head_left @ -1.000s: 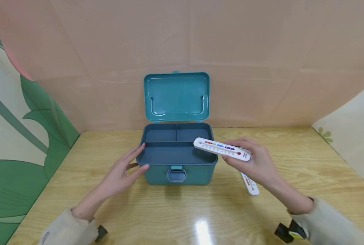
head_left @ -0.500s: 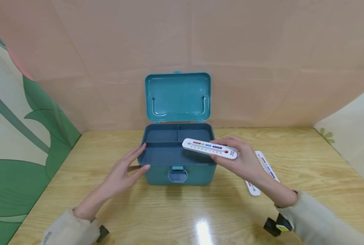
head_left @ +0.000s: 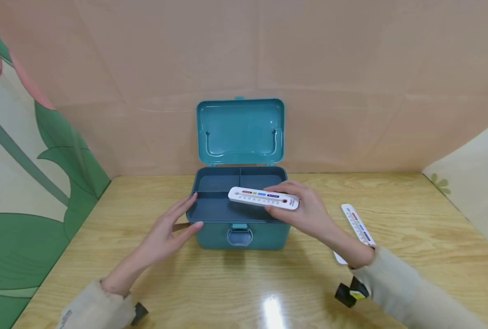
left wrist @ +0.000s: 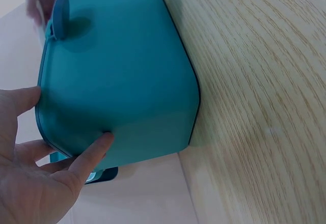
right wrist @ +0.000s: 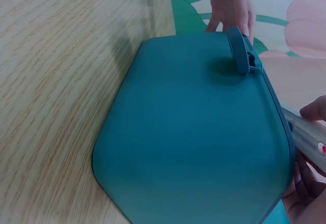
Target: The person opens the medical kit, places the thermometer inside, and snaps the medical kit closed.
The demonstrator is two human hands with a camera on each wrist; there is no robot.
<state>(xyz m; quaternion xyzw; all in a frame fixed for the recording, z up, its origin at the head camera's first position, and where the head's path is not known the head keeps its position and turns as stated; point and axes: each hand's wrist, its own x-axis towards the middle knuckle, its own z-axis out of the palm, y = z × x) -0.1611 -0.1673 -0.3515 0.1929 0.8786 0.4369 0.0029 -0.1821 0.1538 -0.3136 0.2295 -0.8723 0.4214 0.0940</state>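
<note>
In the head view my right hand (head_left: 305,212) grips a white room thermometer (head_left: 244,195) with a printed scale, thumb and fingers at its right end. The thermometer hangs nearly level over the front compartment of a teal storage box (head_left: 215,235). That box has a dark blue tray with a long front section and two smaller back ones. My left hand (head_left: 161,240) rests against the box's left side; in the left wrist view its fingers (left wrist: 94,155) lie along the wall. The right wrist view shows just part of the held thermometer (right wrist: 304,135).
The box's lid (head_left: 240,130) stands raised at the back. On the wooden table (head_left: 211,292), right of the box, lies another thermometer (head_left: 358,224). A further white end (head_left: 339,258) shows beneath my right forearm. A pinkish backdrop (head_left: 153,132) rises behind the table.
My right hand has carried the thermometer leftward from the box's right edge to over the front compartment. The thermometer lying on the right has come into view. The left hand stays on the box.
</note>
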